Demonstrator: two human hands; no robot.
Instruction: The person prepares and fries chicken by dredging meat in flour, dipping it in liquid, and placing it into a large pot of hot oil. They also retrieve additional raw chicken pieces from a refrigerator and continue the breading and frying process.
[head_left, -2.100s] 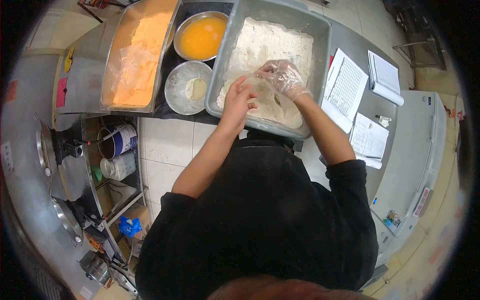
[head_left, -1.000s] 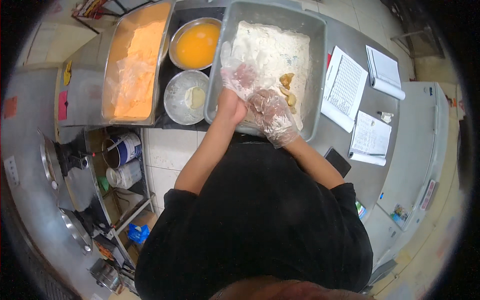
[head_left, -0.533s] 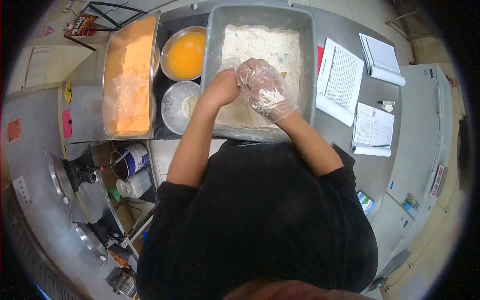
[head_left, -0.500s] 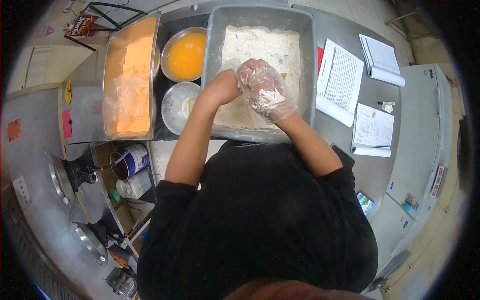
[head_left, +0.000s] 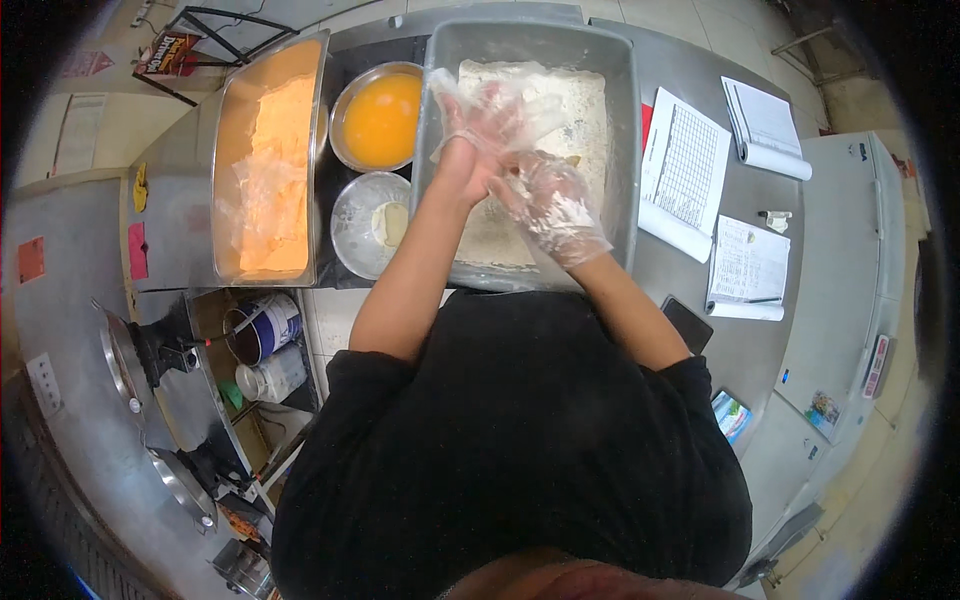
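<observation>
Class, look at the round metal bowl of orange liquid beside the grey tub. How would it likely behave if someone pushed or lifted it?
The metal bowl looks well filled with liquid, so it would probably slosh or spill. Its smooth rim may be slippery.

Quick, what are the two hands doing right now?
Left hand: open, clear plastic glove, above the grey floured tub.
Right hand: gloved, floury; grip cannot be told.
</observation>
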